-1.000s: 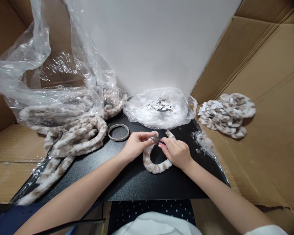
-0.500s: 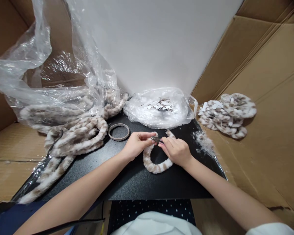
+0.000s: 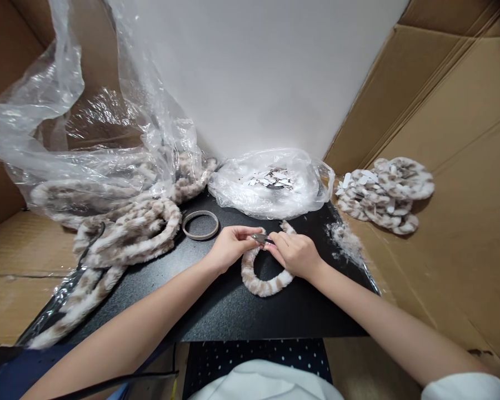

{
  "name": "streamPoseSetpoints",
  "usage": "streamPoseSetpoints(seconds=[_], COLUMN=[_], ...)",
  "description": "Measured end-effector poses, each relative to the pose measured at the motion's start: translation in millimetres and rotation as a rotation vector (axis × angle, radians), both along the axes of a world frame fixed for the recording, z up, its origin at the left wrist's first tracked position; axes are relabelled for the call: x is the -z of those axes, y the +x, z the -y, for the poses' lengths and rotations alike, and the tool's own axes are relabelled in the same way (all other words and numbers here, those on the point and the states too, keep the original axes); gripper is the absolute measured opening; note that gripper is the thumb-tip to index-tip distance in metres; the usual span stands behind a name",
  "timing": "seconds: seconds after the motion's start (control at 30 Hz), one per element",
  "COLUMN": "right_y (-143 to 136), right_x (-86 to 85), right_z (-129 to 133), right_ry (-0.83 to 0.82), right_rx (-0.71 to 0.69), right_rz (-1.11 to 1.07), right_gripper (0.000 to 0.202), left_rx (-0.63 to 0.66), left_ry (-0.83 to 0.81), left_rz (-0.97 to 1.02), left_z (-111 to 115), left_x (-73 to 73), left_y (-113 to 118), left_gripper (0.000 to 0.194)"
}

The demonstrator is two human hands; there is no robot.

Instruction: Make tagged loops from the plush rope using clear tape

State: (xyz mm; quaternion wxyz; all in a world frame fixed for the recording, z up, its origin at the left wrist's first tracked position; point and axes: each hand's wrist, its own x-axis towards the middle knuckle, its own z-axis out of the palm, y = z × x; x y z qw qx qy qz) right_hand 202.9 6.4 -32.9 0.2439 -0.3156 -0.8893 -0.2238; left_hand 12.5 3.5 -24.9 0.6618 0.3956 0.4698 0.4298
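Note:
A white and brown furry strip [image 3: 261,286] lies curved in a loop on the black table [image 3: 216,311]. My left hand [image 3: 232,247] pinches one of its ends. My right hand [image 3: 298,254] is closed around a small metal tool [image 3: 261,239], whose tip reaches the end held by my left fingers. The strip's other end [image 3: 287,226] sticks up just behind my right hand. What lies between the left fingertips is mostly hidden.
A tape roll [image 3: 200,225] lies left of my hands. Furry strips [image 3: 133,233] and clear plastic [image 3: 104,161] fill the left. Behind is a plastic bag [image 3: 270,203] with small pieces. Furry loops [image 3: 404,178] and fluff [image 3: 345,239] are right, beside cardboard [image 3: 454,166].
Both hands have shifted very slightly left in the view, along with the table items. The tool is now a little flatter between the hands. Both grips are unchanged.

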Motion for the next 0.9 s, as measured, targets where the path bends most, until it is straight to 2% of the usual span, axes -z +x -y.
streamPoseSetpoints(seconds=[0.27, 0.77, 0.9], right_y=[0.3, 2.4, 0.8], right_x=[-1.8, 5.6, 7.4], right_z=[-2.7, -3.1, -2.8], right_ry=[-0.001, -0.121, -0.107], right_rx=[-0.038, -0.04, -0.054], right_rz=[-0.017, -0.062, -0.087], right_gripper=[0.033, 0.03, 0.029], left_rx=[0.012, 0.027, 0.019], left_ry=[-0.012, -0.041, -0.053], left_rz=[0.054, 0.075, 0.053], left_z=[0.8, 0.1, 0.2], left_x=[-1.7, 1.7, 3.8], left_y=[1.8, 2.8, 1.7], left_gripper=[0.036, 0.04, 0.048])
